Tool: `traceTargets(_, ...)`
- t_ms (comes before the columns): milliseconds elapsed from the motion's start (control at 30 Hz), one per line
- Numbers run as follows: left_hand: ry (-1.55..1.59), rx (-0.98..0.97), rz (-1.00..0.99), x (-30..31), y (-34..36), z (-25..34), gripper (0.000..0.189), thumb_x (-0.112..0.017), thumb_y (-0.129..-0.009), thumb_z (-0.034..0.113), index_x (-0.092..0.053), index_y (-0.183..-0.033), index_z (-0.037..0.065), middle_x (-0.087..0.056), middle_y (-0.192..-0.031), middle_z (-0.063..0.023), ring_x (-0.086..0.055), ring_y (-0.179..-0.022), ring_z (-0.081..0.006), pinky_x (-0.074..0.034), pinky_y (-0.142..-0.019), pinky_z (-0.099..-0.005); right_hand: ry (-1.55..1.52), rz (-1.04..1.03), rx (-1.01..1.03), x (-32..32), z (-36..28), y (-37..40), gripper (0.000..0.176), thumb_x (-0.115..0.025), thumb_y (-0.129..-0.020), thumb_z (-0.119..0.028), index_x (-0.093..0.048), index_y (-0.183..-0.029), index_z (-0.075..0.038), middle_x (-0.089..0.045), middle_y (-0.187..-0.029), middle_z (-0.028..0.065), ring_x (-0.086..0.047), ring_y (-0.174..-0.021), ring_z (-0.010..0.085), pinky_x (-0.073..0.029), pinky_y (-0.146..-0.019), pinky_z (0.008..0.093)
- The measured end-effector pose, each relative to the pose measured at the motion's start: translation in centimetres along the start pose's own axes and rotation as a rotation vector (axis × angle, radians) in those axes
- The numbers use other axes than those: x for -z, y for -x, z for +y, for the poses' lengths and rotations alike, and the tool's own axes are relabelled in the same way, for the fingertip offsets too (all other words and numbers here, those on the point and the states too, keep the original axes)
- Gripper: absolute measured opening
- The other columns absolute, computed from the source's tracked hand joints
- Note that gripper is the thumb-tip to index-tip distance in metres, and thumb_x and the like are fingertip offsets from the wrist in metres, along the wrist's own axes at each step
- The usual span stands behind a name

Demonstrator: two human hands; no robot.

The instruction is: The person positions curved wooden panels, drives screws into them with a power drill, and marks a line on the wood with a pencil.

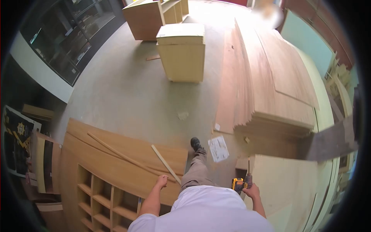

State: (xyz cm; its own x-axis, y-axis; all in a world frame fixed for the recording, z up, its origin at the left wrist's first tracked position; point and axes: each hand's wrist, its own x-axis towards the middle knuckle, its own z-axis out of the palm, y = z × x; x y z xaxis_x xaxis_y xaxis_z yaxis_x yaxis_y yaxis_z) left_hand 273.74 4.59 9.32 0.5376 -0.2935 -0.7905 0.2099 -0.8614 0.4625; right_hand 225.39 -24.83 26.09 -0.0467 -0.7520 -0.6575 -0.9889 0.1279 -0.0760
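My right hand (252, 191) is wrapped round the grip of a yellow and black cordless drill (238, 184), whose long bit points away from me. A pale board (282, 181) lies beside and below it. My left hand (162, 180) is closed, its fingers curled in, above a brown wooden panel (127, 143). Whether anything small is inside it cannot be made out. Near it, a thin pale strip (165, 164) and a longer brown strip (116, 152) lie on the panel.
Ahead stands a cream cabinet (181, 58), with a larger brown cabinet (145, 19) behind. Plywood sheets (266, 77) are stacked at the right. A compartmented wooden unit (102, 199) is at lower left. A printed sheet (218, 149) lies by my foot. Another person is at the top right.
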Motion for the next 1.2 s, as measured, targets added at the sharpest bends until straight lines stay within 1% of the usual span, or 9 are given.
traceTargets(233, 0.337, 0.159, 0.159, 10.4, -13.8, 16.4, 0.031, -0.050, -0.093, 0.031, -0.065, -0.110, 0.010, -0.062, -0.079, -0.0084, -0.061, -0.065, -0.0202, -0.054, -0.050, -0.0345, 0.056, -0.131, -0.071, 11.5, -23.5, -16.9, 0.051, -0.076, -0.061, -0.035, -0.069, -0.097, 0.000, -0.070, -0.090, 0.0149, -0.069, -0.076, 0.0250, -0.059, -0.059, 0.0372)
traceTargets(400, 0.372, -0.059, 0.257, 22.1, -17.4, 32.6, 0.030, -0.048, -0.095, 0.030, -0.065, -0.110, 0.011, -0.061, -0.078, -0.0089, -0.059, -0.063, -0.0174, -0.052, -0.051, -0.0346, 0.026, -0.241, -0.185, 14.7, -38.1, -26.4, 0.056, -0.081, -0.063, -0.034, -0.067, -0.100, 0.006, -0.069, -0.098, 0.0130, -0.069, -0.084, 0.0238, -0.060, -0.066, 0.0432)
traceTargets(567, 0.207, 0.074, 0.267, 32.1, -28.9, 37.6, 0.033, -0.044, -0.095, 0.033, -0.064, -0.112, 0.011, -0.056, -0.078, -0.0058, -0.056, -0.070, -0.0150, -0.053, -0.050, -0.0360, 0.210, -0.346, -0.091, 14.2, -55.7, -33.7, 0.064, -0.085, -0.060, -0.038, -0.066, -0.103, 0.005, -0.068, -0.097, 0.0153, -0.068, -0.082, 0.0264, -0.060, -0.066, 0.0406)
traceTargets(700, -0.539, -0.320, 0.390, 37.7, -38.5, 29.7, 0.032, -0.041, -0.096, 0.025, -0.062, -0.113, 0.008, -0.059, -0.068, -0.0098, -0.055, -0.051, -0.0179, -0.045, -0.047, -0.0345, 0.384, -0.448, 0.222, 13.4, -70.8, -39.2, 0.070, -0.075, -0.068, -0.051, -0.063, -0.107, 0.006, -0.068, -0.099, 0.0187, -0.069, -0.085, 0.0296, -0.059, -0.066, 0.0404)
traceTargets(767, 0.263, 0.397, 0.101, 41.9, -36.5, 37.6, 0.032, -0.037, -0.096, 0.018, -0.061, -0.116, 0.009, -0.053, -0.065, -0.0058, -0.044, -0.043, -0.0137, -0.039, -0.040, -0.0325, 0.518, -0.526, 0.175, 12.0, -77.6, -39.3, 0.072, -0.059, -0.078, -0.058, -0.062, -0.109, 0.006, -0.068, -0.098, 0.0226, -0.068, -0.089, 0.0343, -0.057, -0.069, 0.0422)
traceTargets(900, 0.430, 0.418, 0.183, 50.9, -40.7, 46.0, 0.032, -0.039, -0.095, 0.015, -0.063, -0.115, 0.011, -0.048, -0.061, -0.0021, -0.037, -0.043, -0.0107, -0.033, -0.037, -0.0303, 0.525, -0.344, 0.358, 11.7, -88.7, -41.3, 0.059, -0.056, -0.081, -0.053, -0.067, -0.099, 0.002, -0.064, -0.102, 0.0288, -0.064, -0.098, 0.0398, -0.052, -0.082, 0.0437)
traceTargets(1000, 0.320, 0.465, 0.080, 59.9, -48.1, 50.8, 0.032, -0.038, -0.096, 0.016, -0.062, -0.116, 0.011, -0.053, -0.072, -0.0013, -0.045, -0.050, -0.0133, -0.039, -0.043, -0.0297, 0.572, -0.493, 0.296, 9.1, -95.3, -45.4, 0.081, -0.079, -0.051, -0.051, -0.065, -0.114, -0.002, -0.065, -0.116, 0.0181, -0.064, -0.106, 0.0306, -0.051, -0.092, 0.0380)
traceTargets(1133, 0.194, 0.376, 0.172, 74.4, -62.7, 57.9, 0.029, -0.042, -0.095, 0.021, -0.064, -0.112, 0.011, -0.058, -0.077, -0.0030, -0.052, -0.058, -0.0149, -0.044, -0.050, -0.0312, 0.507, -0.849, 0.247, 6.5, -105.1, -46.3, 0.067, -0.077, -0.061, -0.053, -0.069, -0.109, -0.007, -0.065, -0.117, 0.0140, -0.063, -0.107, 0.0286, -0.050, -0.092, 0.0382)
traceTargets(1200, 0.137, 0.229, 0.299, 82.1, -70.6, 65.0, 0.028, -0.043, -0.095, 0.023, -0.064, -0.110, 0.011, -0.060, -0.079, -0.0039, -0.055, -0.063, -0.0157, -0.047, -0.054, -0.0319, 0.455, -0.673, 0.094, 4.5, -110.6, -44.6, 0.066, -0.076, -0.065, -0.050, -0.067, -0.109, -0.002, -0.065, -0.115, 0.0175, -0.063, -0.107, 0.0307, -0.051, -0.089, 0.0389)
